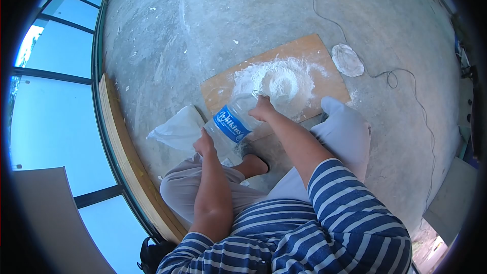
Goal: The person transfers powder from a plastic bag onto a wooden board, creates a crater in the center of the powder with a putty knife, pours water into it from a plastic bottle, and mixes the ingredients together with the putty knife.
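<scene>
A large clear plastic water bottle (231, 123) with a blue "Wilkins" label lies tilted between my hands, its top towards the powder. My right hand (262, 108) is closed around the neck end. At the base end, my left hand (204, 143) grips the bottle; some of its fingers are hidden. Just beyond is a brown board (219, 90) on the floor. White powder (282, 82) is heaped on it in a ring with a hollow in the middle. The water level in the bottle is hard to make out.
A white plastic sack (178, 128) lies left of the bottle. A round, whitish flattened bag (347, 60) sits by the board's right corner, near a thin cable (416, 89). Glass panels (58, 116) and a wooden beam (127, 157) run along the left. My legs flank the board's near side.
</scene>
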Demonstrator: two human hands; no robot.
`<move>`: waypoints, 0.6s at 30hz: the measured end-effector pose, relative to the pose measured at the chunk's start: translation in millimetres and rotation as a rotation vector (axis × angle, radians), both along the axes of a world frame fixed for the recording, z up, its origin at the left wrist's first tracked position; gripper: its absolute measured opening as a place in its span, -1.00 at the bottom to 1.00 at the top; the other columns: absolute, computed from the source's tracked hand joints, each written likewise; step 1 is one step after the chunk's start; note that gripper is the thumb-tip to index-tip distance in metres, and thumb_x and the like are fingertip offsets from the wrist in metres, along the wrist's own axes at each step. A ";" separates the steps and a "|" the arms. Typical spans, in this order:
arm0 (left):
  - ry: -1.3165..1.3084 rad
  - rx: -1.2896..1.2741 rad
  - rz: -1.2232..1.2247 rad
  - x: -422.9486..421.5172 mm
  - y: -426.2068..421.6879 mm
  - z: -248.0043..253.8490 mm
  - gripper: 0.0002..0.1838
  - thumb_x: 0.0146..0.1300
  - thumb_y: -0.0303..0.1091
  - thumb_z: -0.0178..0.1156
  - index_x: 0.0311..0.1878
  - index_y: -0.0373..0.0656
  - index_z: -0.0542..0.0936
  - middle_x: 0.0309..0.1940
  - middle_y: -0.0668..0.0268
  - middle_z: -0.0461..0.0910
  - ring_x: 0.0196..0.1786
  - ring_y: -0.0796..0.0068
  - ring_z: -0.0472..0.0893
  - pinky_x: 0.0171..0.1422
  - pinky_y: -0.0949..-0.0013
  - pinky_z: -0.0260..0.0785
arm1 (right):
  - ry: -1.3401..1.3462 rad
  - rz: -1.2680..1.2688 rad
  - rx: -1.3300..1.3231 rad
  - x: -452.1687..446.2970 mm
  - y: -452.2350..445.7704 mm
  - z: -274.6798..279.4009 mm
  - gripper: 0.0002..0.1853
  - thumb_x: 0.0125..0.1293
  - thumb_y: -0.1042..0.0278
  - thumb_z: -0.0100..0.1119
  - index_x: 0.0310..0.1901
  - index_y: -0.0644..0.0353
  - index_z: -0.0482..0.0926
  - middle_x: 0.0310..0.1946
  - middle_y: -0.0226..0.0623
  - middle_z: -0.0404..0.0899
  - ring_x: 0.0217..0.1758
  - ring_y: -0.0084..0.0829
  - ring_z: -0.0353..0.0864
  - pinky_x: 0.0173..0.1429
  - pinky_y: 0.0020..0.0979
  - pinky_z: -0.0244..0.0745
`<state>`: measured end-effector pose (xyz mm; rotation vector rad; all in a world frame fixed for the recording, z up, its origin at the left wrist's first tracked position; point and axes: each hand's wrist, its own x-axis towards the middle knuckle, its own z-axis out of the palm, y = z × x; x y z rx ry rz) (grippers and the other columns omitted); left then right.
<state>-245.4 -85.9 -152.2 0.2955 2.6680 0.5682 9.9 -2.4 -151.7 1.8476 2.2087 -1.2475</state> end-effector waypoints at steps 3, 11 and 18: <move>0.076 -0.059 -0.069 -3.2 5.0 -0.4 0.02 0.12 0.33 0.29 0.18 -0.64 0.39 0.16 -0.31 0.49 0.23 -0.19 0.53 0.32 0.05 0.38 | 0.007 -0.004 0.000 0.0 0.6 0.9 -0.31 0.17 -0.01 -0.04 0.09 0.53 0.56 0.26 0.31 0.37 0.38 0.01 0.32 0.44 -0.18 0.08; 0.044 -0.004 -0.023 -10.1 8.8 -1.4 0.00 0.13 0.31 0.30 0.19 -0.62 0.38 0.17 -0.31 0.48 0.24 -0.19 0.52 0.33 0.05 0.38 | 0.144 -0.270 0.023 -8.0 -3.7 -17.3 -0.25 0.12 -0.05 0.05 0.11 0.57 0.51 0.24 0.29 0.40 0.35 0.03 0.34 0.45 -0.25 0.13; 0.044 0.003 -0.019 -3.3 9.3 10.2 0.00 0.13 0.30 0.31 0.18 -0.61 0.37 0.16 -0.32 0.48 0.23 -0.20 0.52 0.32 0.03 0.39 | 0.100 -0.167 -0.009 -3.0 -0.8 -0.1 -0.26 0.09 -0.03 0.09 0.09 0.58 0.51 0.20 0.25 0.42 0.28 0.08 0.36 0.42 -0.28 0.20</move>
